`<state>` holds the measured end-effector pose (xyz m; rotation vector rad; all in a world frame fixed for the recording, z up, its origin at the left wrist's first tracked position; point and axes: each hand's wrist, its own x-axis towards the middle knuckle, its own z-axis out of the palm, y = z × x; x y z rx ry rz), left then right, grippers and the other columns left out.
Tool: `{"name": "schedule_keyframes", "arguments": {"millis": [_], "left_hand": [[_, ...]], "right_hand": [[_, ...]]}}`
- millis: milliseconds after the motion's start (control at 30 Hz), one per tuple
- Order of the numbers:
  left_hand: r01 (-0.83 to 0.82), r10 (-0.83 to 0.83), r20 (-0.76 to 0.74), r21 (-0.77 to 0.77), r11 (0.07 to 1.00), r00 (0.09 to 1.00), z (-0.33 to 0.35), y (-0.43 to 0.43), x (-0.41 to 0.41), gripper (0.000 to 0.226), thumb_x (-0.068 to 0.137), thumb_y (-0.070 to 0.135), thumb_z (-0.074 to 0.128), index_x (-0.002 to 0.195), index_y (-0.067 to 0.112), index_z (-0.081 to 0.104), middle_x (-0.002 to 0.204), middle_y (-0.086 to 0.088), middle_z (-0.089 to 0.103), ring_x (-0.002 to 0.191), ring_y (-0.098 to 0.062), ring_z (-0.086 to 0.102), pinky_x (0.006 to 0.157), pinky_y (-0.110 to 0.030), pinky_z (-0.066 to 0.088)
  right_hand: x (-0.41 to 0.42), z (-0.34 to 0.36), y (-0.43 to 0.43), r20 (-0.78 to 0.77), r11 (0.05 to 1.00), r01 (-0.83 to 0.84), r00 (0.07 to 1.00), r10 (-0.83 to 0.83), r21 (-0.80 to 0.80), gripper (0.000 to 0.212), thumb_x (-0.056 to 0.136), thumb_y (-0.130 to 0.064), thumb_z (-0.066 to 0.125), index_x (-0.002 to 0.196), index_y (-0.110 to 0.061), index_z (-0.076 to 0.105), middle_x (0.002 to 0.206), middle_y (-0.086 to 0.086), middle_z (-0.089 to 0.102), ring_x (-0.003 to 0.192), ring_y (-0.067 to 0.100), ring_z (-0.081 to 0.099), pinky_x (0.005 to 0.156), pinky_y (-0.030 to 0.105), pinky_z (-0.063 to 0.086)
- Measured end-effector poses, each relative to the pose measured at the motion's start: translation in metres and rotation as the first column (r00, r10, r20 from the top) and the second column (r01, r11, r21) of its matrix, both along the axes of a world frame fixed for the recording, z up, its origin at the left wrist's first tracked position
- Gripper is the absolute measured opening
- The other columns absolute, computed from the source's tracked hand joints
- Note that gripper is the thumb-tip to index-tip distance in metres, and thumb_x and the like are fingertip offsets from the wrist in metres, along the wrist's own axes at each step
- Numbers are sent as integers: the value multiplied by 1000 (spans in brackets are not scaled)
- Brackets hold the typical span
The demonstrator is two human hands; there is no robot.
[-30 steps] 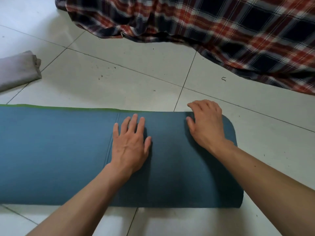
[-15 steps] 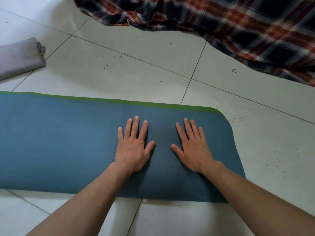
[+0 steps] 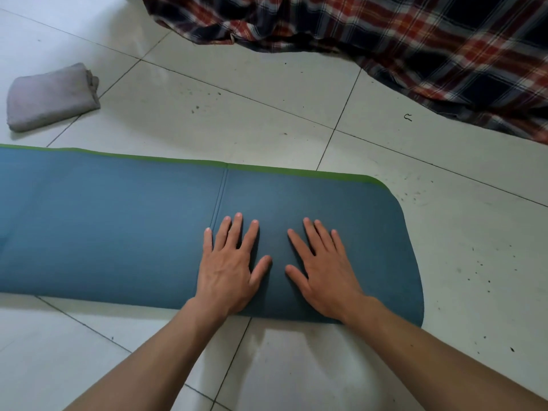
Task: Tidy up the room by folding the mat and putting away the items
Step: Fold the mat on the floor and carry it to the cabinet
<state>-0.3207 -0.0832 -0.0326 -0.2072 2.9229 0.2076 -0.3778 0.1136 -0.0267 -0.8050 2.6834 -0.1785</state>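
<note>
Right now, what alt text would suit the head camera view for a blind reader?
A person's left hand and right hand press flat side by side on a blue foam mat with a green edge, on a white tiled floor. Beyond it lie a folded grey cloth at left and a rumpled red-and-navy plaid fabric at upper right.

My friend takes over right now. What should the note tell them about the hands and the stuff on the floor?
Hands: left hand and right hand both open, pressing flat on the blue mat.
Mat: on the tiled floor, seemingly folded once, green edge showing along its far side.
Far left: grey folded cloth; far right: rumpled plaid blanket.
To do: finish folding, put everything away.
</note>
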Motion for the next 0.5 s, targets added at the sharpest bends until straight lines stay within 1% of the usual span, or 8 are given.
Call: {"name": "schedule_keyframes", "arguments": {"millis": [67, 133, 167, 200, 267, 333, 433, 500], "left_hand": [[-30, 30, -4, -18, 999, 1000, -4, 0, 14, 79, 92, 69, 15, 160, 28, 21, 168, -10, 17, 155, -32, 12, 123, -57, 13], [-63, 64, 9, -34, 997, 998, -7, 0, 27, 80, 92, 71, 13, 160, 30, 16, 168, -10, 12, 156, -32, 7, 124, -57, 10], [-77, 78, 17, -44, 996, 997, -7, 1, 33, 81, 92, 73, 11, 161, 31, 13, 169, -10, 9, 156, -32, 3, 123, -57, 9], [-89, 90, 22, -53, 995, 996, -7, 1, 37, 81, 91, 73, 10, 161, 32, 9, 169, -10, 6, 156, -32, 0, 123, -58, 7], [-101, 104, 40, -63, 993, 994, -8, 1, 43, 81, 91, 75, 6, 161, 34, 2, 169, -10, 0, 156, -32, -5, 123, -58, 4], [-106, 109, 45, -59, 993, 993, -10, 1, 44, 82, 90, 75, 3, 160, 34, -1, 169, -9, -3, 156, -32, -8, 123, -58, 3], [-110, 113, 47, -48, 993, 993, -15, 0, 44, 82, 90, 74, 4, 161, 33, -1, 169, -10, -4, 155, -32, -8, 123, -59, 4], [-104, 106, 45, -39, 994, 993, -20, -2, 44, 83, 89, 74, 3, 160, 33, -4, 169, -10, -10, 155, -32, -13, 123, -59, 2]], "right_hand": [[11, -2, -2, -29, 999, 45, 999, -44, 16, 79, 89, -67, 14, 159, -32, 15, 168, 11, 2, 155, 31, -2, 120, 49, -8], [21, -3, -1, -15, 995, 62, 998, -61, 73, 81, 87, -70, 12, 159, -33, 10, 168, 12, -4, 155, 32, -7, 118, 53, -9], [26, -4, 0, -22, 994, 69, 997, -68, 86, 82, 87, -71, 13, 159, -33, 11, 168, 13, -2, 154, 33, -6, 118, 55, -7], [31, -4, 1, -26, 992, 82, 996, -80, 96, 81, 88, -71, 17, 159, -32, 17, 167, 15, 5, 154, 35, 1, 118, 57, -3], [38, -6, 2, -40, 989, 105, 994, -101, 108, 79, 88, -70, 28, 155, -29, 32, 163, 18, 23, 151, 38, 19, 115, 59, 9], [40, -11, 3, -73, 988, 110, 992, -102, 105, 78, 88, -69, 31, 153, -27, 38, 160, 19, 31, 149, 39, 27, 113, 60, 13], [39, -18, 3, -78, 988, 106, 992, -97, 112, 78, 90, -70, 28, 155, -28, 33, 162, 18, 26, 151, 37, 21, 115, 58, 10], [38, -23, 3, -79, 989, 106, 992, -98, 107, 79, 89, -70, 29, 156, -27, 31, 163, 18, 25, 151, 36, 15, 115, 57, 10]]}}
